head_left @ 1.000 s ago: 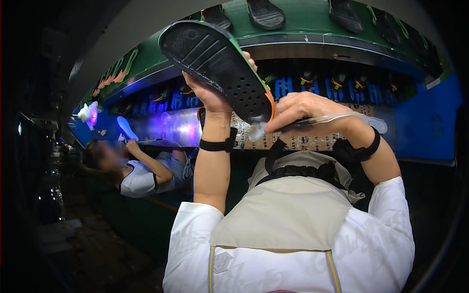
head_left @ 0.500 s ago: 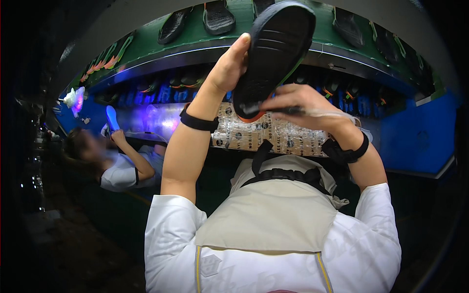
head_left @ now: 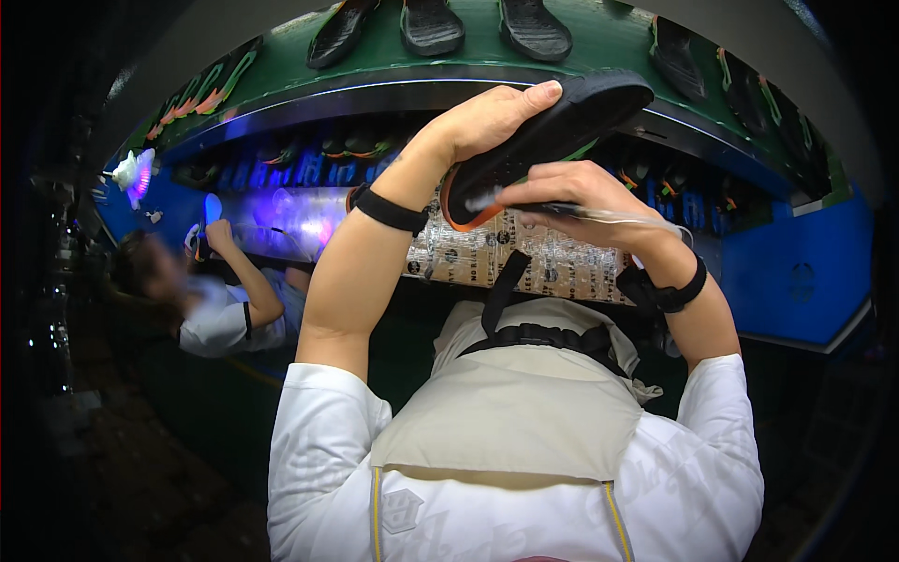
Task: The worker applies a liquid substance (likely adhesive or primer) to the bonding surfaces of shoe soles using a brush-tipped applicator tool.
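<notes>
A black shoe sole, with an orange rim at its near end and a green line along one side, is held up tilted in front of me. My left hand is closed round it from the left, thumb on its upper edge. My right hand pinches a thin, dark-handled brush. Its pale, blurred bristles touch the sole's inner face near the orange end. From the brush a clear thin tube runs back along my right wrist. The left fingers behind the sole are hidden.
Several black soles lie on a green conveyor belt across the back. Below it, a shelf holds more soles. A tape-covered cardboard surface is under my hands. On the left, a co-worker handles a blue-lit sole near a purple-lit lamp.
The sole has tipped from nearly upright to slanting right, and my left hand has turned with it. The brush stays at the orange end. Soles on the belt have shifted.
</notes>
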The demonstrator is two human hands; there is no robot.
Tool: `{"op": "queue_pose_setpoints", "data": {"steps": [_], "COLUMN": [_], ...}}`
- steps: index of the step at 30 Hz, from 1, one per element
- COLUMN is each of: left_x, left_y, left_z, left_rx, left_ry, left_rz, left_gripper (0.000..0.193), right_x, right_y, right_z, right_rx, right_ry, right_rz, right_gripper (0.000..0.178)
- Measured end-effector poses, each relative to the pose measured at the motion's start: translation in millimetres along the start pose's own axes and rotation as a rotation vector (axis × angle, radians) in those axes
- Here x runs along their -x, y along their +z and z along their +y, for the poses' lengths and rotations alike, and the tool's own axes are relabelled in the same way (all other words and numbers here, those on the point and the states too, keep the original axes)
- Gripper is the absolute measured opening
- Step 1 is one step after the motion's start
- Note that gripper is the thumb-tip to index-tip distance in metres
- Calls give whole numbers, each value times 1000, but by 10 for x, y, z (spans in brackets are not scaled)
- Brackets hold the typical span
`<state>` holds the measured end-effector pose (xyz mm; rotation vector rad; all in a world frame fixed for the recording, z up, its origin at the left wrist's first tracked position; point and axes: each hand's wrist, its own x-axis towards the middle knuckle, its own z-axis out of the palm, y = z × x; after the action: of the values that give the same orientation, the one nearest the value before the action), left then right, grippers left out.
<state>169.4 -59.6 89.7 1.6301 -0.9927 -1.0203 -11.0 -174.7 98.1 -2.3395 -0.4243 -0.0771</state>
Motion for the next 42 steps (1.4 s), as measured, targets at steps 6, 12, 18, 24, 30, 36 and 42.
{"op": "queue_pose_setpoints", "data": {"steps": [6, 12, 18, 24, 30, 36, 42], "left_x": [117, 660, 1557, 1654, 1204, 859, 722], "left_y": [-178, -295, -191, 499, 912, 1026, 1228], "left_z": [-402, -1556, -2815, -3581, -3196, -2183, -1728], "left_rx": [74, 1003, 1245, 1616, 1780, 1583, 1490], "left_ry": [16, 342, -279, -532, -205, 147, 122], "left_rz": [108, 341, 414, 20, 294, 226, 170], "left_gripper": [76, 83, 107, 104, 77, 95, 88], "right_x": [29, 258, 577, 436, 81, -266, -455], "right_y": [179, 221, 617, 960, 1005, 845, 698], "right_z": [164, 420, 877, 965, 807, 680, 783], "right_rx": [0, -357, -629, -738, -573, -480, -500], "right_ry": [-154, 161, 490, 549, 592, 452, 306], "right_rz": [-94, 212, 525, 486, 390, 576, 900], "right_gripper": [34, 26, 20, 19, 23, 23, 20]}}
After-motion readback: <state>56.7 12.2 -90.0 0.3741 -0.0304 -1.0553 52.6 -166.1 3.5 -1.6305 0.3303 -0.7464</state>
